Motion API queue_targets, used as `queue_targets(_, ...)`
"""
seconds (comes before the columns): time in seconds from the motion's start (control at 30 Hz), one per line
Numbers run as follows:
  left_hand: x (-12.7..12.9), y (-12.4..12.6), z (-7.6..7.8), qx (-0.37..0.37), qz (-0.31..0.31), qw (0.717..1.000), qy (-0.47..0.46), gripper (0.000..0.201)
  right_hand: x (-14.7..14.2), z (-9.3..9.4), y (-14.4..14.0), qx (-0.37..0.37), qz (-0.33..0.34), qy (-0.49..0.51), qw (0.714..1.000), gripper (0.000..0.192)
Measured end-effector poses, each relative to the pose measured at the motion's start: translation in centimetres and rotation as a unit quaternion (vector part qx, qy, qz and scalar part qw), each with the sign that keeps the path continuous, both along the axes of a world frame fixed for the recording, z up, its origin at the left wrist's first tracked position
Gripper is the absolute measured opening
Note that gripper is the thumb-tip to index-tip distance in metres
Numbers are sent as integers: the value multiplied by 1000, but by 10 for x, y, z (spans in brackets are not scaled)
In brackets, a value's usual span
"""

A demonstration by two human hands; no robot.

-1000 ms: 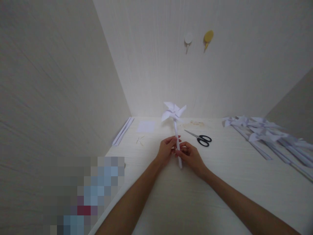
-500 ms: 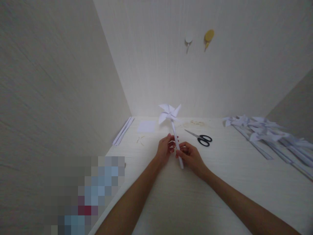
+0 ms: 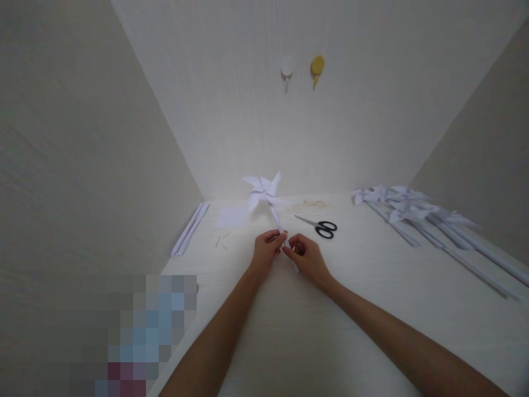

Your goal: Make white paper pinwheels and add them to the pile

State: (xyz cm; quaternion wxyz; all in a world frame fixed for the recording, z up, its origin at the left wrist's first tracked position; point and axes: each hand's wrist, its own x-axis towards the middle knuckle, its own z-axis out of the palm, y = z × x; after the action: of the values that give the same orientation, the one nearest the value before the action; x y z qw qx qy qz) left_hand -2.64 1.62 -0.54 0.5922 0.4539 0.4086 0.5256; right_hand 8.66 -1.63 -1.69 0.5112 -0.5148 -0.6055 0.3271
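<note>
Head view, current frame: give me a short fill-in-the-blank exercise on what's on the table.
1. Both hands, left hand and right hand, hold the stick of a white paper ____.
2. The black-handled scissors lie to the ____ of the hands.
3. Two round hooks hang on the back wall, one white, one ____.

Missing words: pinwheel; right; yellow

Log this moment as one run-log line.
left hand: holds pinwheel stick | right hand: holds same stick | pinwheel: tilted left, above table | scissors: untouched
</note>
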Motion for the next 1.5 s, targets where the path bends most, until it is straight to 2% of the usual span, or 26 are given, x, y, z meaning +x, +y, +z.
queue_targets(0.13, 0, 0, 0, 5, -4, 1000, 9, 28, -1, 4, -2, 8, -24, -27, 999, 13)
queue_targets(0.27, -2, 0, -2, 16, -19, 999, 29, 33, 1, 8, -3, 6, -4, -38, 999, 16)
queue_targets(0.4, -3, 0, -2, 5, -15, 999, 40, 33, 19, 14, -5, -8, -4, -23, 1000, 22)
queue_targets(0.53, -3, 0, -1, -8, -29, 998, 53, 28, 66, 21, -15, -14, -40, -46, 998, 35)
queue_targets(0.63, -3, 0, 0, -8, -39, 997, 59, 25, 114, 23, -27, -3, -85, -129, 988, 36)
queue_targets(0.8, -3, 1, 1, -16, -39, 998, 36, 22, 183, 22, -52, -42, -165, -318, 933, 35)
queue_targets(0.93, -3, 0, 3, -21, -38, 998, 41, 21, 214, 14, -69, -76, -200, -372, 903, 41)
queue_targets(1.17, -5, 1, 2, -23, -44, 999, 21, 19, 227, 7, -80, -98, -237, -410, 875, 44)
queue_targets(1.5, -5, 1, 2, -30, -40, 998, 23, 22, 237, 1, -83, -101, -229, -463, 851, 40)
